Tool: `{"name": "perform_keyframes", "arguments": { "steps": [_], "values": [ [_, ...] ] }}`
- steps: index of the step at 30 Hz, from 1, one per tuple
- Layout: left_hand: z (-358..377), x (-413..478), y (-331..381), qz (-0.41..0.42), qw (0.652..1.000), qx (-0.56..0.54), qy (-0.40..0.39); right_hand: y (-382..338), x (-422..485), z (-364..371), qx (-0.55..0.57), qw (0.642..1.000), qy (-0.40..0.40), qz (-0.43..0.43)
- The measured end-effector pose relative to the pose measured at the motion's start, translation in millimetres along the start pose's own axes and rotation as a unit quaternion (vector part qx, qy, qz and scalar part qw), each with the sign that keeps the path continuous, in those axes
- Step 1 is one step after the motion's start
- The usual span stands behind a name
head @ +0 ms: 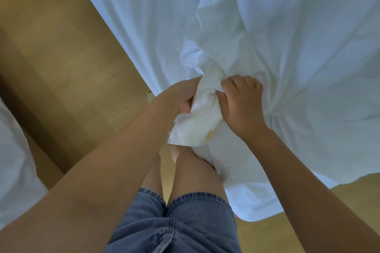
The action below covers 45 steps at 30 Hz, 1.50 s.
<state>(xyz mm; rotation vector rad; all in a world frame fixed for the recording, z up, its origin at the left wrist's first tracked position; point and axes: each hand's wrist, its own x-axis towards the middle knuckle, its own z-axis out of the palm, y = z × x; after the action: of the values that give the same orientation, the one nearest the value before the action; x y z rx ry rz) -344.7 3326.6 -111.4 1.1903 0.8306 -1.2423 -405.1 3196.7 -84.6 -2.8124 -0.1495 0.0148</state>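
- White sheet (267, 37): fills the upper and right field and is creased throughout. The folds radiate from one gathered point at centre, and the lower edge hangs loose at lower right.
- Wooden floor (72, 57): tan boards, visible left of the sheet and below its hanging edge.
- Forearms: bare. The left one enters from lower left and runs up to centre; the right one enters from lower right and angles up-left. They converge at the gather.
- Denim shorts (185, 222): bottom centre, with bare legs below the hem, directly under the hands.
- White cloth (14, 160): at the left edge, cut off by the frame; could not identify it.
- Right hand (242, 104): back facing the camera, knuckles up, fingers curled into the sheet's gather.
- Left hand (181, 96): just beside the right, gripping the same gather. Its fingers are mostly hidden by fabric, so they are probably wrapped round it.
- Yellow mark (210, 134): small, on the fabric just below the hands.
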Motion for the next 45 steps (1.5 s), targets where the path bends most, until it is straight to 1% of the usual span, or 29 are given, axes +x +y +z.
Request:
{"name": "perform_keyframes", "arguments": {
  "steps": [2, 4, 6, 8, 10, 12, 13, 15, 17, 19, 21, 24, 27, 31, 33, 34, 36, 38, 40, 42, 45],
  "values": [
    [1, 0, 5, -0.012, 1.000, 0.012, -0.007, 0, -2, -4, 0.017, 1.000, 0.005, -0.006],
    [1, -1, 9, -0.031, 0.999, -0.013, 0.000, 0, -4, -10, 0.041, 0.999, 0.004, -0.006],
    [2, -1, 10, -0.030, 0.999, -0.031, 0.011, -1, -7, -16, 0.063, 0.998, -0.005, -0.002],
    [2, -3, 9, -0.016, 0.998, -0.057, 0.028, -1, -10, -19, 0.078, 0.997, -0.010, 0.002],
    [2, -2, 10, 0.009, 0.992, -0.111, 0.058, -1, -12, -22, 0.091, 0.996, -0.017, 0.007],
    [1, -1, 12, 0.042, 0.981, -0.156, 0.103, -4, -15, -25, 0.114, 0.993, -0.042, 0.005],
    [1, 1, 14, 0.060, 0.977, -0.159, 0.127, -6, -17, -26, 0.131, 0.990, -0.058, 0.002],
    [4, 3, 21, 0.096, 0.972, -0.136, 0.165, -11, -19, -30, 0.186, 0.977, -0.099, 0.017],
    [13, 4, 29, 0.162, 0.965, -0.081, 0.192, -14, -14, -35, 0.256, 0.955, -0.132, 0.073],
    [24, 4, 36, 0.243, 0.949, 0.004, 0.202, -13, -8, -38, 0.298, 0.938, -0.138, 0.109],
    [33, 3, 39, 0.279, 0.941, 0.030, 0.190, -11, -6, -40, 0.318, 0.932, -0.134, 0.106],
    [30, -2, 30, 0.260, 0.948, 0.011, 0.186, -5, -9, -40, 0.327, 0.927, -0.132, 0.125],
    [17, -18, 2, 0.191, 0.966, -0.019, 0.171, 2, -11, -36, 0.334, 0.916, -0.132, 0.179],
    [0, -29, -35, 0.077, 0.994, -0.007, 0.083, 4, -9, -27, 0.350, 0.899, -0.151, 0.213],
    [-5, -31, -36, 0.024, 0.999, -0.046, 0.016, 6, -9, -26, 0.358, 0.897, -0.143, 0.217],
    [-5, -31, -32, 0.012, 0.998, -0.065, -0.024, 8, -8, -27, 0.360, 0.896, -0.135, 0.220],
    [-3, -29, -24, 0.014, 0.993, -0.089, -0.082, 12, -6, -27, 0.364, 0.895, -0.118, 0.231],
    [2, -24, -15, 0.026, 0.991, -0.079, -0.106, 15, -5, -26, 0.356, 0.897, -0.097, 0.245],
    [8, -21, -6, 0.035, 0.993, -0.041, -0.101, 18, -4, -23, 0.320, 0.914, -0.081, 0.236],
    [12, -17, -1, 0.044, 0.995, -0.006, -0.086, 18, -7, -20, 0.288, 0.928, -0.085, 0.220],
    [17, -12, -3, 0.047, 0.996, 0.014, -0.077, 16, -15, -14, 0.275, 0.929, -0.071, 0.236]
  ]
}}
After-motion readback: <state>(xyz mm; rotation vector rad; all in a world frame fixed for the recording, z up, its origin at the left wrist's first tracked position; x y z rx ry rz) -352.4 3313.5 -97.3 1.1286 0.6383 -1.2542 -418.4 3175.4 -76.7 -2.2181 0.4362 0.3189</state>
